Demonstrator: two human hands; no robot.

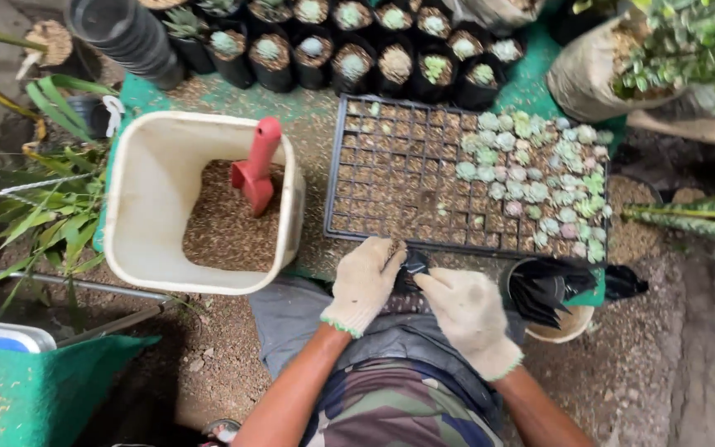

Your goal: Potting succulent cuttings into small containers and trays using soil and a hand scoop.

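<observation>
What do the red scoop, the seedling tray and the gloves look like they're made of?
Red scoop: probably plastic, smooth, uniformly coloured.
Seedling tray: likely thin black plastic, moulded into a grid.
Gloves on the left hand and right hand: apparently knitted cotton, off-white and soiled.

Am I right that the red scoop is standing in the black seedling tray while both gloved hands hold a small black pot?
Not quite. The head view shows the red scoop standing in the cream tub of soil, not the black seedling tray. Left hand and right hand do hold the small black pot.

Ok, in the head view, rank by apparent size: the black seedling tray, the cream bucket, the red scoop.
1. black seedling tray
2. cream bucket
3. red scoop
The bucket may sit slightly nearer the camera, but the tray clearly spans more.
</observation>
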